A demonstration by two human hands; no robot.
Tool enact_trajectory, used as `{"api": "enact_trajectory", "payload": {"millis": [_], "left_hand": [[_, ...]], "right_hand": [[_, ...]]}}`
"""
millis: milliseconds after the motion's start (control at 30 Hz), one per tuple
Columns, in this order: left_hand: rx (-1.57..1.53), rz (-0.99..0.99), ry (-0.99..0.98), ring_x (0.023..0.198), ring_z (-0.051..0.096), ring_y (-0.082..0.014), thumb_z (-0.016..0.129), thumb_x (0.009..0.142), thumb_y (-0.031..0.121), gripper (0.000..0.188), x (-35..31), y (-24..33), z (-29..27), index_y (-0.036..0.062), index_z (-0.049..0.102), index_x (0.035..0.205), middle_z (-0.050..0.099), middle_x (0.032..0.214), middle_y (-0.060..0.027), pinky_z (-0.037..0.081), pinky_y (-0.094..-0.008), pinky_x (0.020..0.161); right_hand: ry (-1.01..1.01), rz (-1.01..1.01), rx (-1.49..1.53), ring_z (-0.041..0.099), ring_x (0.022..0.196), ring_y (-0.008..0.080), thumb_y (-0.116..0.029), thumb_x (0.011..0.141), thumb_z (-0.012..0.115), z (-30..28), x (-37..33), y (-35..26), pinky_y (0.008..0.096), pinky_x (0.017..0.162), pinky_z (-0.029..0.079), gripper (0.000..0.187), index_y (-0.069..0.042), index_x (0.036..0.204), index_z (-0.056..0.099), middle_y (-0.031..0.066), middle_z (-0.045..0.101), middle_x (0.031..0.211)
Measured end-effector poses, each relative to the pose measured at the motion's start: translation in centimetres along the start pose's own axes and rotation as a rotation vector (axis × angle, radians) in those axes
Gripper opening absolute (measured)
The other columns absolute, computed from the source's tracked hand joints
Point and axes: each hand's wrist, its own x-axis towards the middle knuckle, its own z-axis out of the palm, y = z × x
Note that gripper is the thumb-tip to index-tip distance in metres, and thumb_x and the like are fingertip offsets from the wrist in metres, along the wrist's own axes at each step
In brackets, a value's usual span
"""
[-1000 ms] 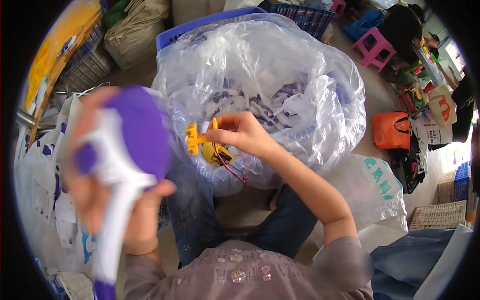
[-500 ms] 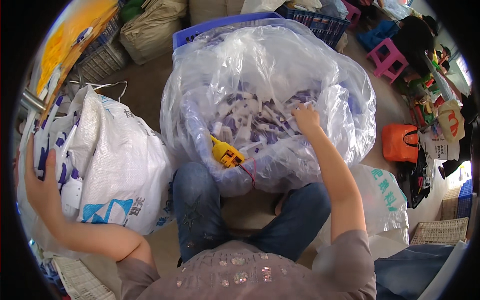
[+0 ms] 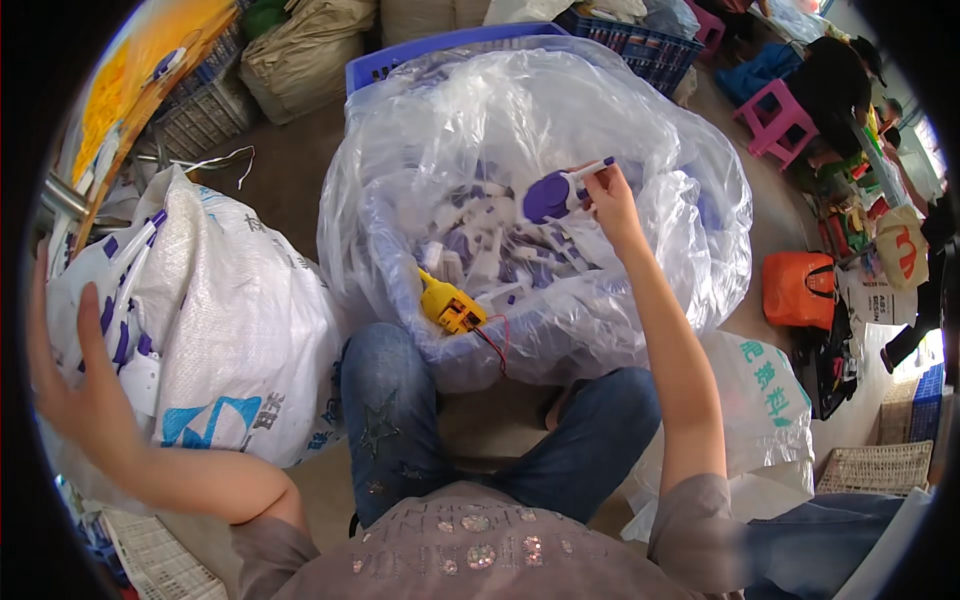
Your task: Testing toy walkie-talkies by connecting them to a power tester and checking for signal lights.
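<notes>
My right hand (image 3: 612,203) pinches a white-and-purple plastic piece (image 3: 547,199) with a round purple body and a slim white stem tipped in purple. It is raised over a big clear plastic bag (image 3: 510,110) lining a blue crate (image 3: 460,42). Many similar white and purple parts (image 3: 520,250) lie loose inside the bag. On the bag's near edge rests a yellow device (image 3: 448,305) with thin red and black wires. At the far left, my left hand (image 3: 85,400) has its fingers spread beside a white woven sack (image 3: 240,340), where white parts with purple tips (image 3: 130,280) show at the opening.
Behind stand a beige sack (image 3: 310,60) and another blue crate (image 3: 630,45). To the right are a pink stool (image 3: 775,120), an orange bag (image 3: 798,288) and a whitish sack with green print (image 3: 755,390). A person in dark clothing (image 3: 835,85) is at the far right.
My right hand has risen out of the loose parts with a white-and-purple piece now visible in it. My left hand has shifted slightly outward from the sack's parts.
</notes>
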Motion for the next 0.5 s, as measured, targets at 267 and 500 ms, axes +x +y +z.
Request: {"api": "enact_trajectory", "payload": {"millis": [267, 500], "left_hand": [[-1.949, -0.066, -0.589, 0.096, 0.059, -0.0219, 0.057, 0.086, 0.028, 0.047, -4.6, 19.9, -3.4, -0.0036, 0.046, 0.119, 0.057, 0.111, -0.017, 0.045, -0.0327, 0.086], [-2.652, -0.497, -2.039, 0.087, 0.064, -0.0244, 0.053, 0.088, 0.044, 0.056, -7.3, 24.0, 0.3, 0.0003, 0.044, 0.122, 0.06, 0.106, -0.0149, 0.052, -0.0322, 0.075]], "right_hand": [[-0.838, 0.071, 0.973, 0.062, 0.087, 0.0196, -0.022, 0.087, 0.055, -1.2, -4.8, -9.4, 0.0269, 0.074, 0.05, 0.024, -0.004, 0.104, 0.055, 0.0181, 0.063, 0.101], [-0.819, 0.164, 0.598, 0.047, 0.057, 0.0025, -0.023, 0.089, 0.054, 0.7, -7.6, -11.8, 0.0152, 0.044, 0.033, 0.023, -0.008, 0.106, 0.058, 0.0001, 0.062, 0.091]]}}
